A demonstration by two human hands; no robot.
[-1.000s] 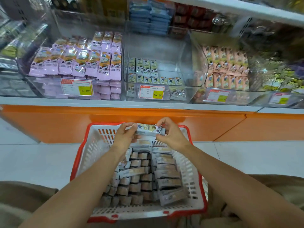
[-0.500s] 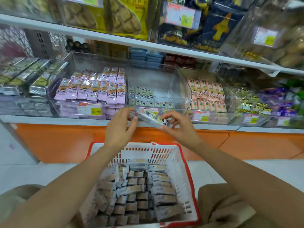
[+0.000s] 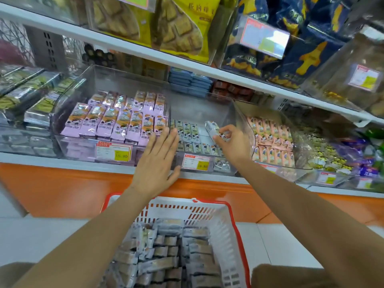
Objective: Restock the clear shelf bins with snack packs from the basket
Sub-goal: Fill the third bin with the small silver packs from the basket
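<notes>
I pinch one snack pack point(image 3: 213, 129) in my right hand point(image 3: 235, 145) over the half-empty middle bin point(image 3: 199, 110), left hand point(image 3: 156, 163) flat, fingers straight; basket point(image 3: 224, 235) mostly full.

price tag point(image 3: 113, 151) on purple-pack bin point(image 3: 76, 149): 15.80, mid bin point(image 3: 221, 168) tag point(image 3: 195, 162): 15.80, other txt unreadable

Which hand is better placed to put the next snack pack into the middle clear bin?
The right hand: it pinches a grey snack pack over the rows in the partly filled middle bin. The left hand is flat and holds nothing, fingers straight, at the bin's front left corner.
</notes>
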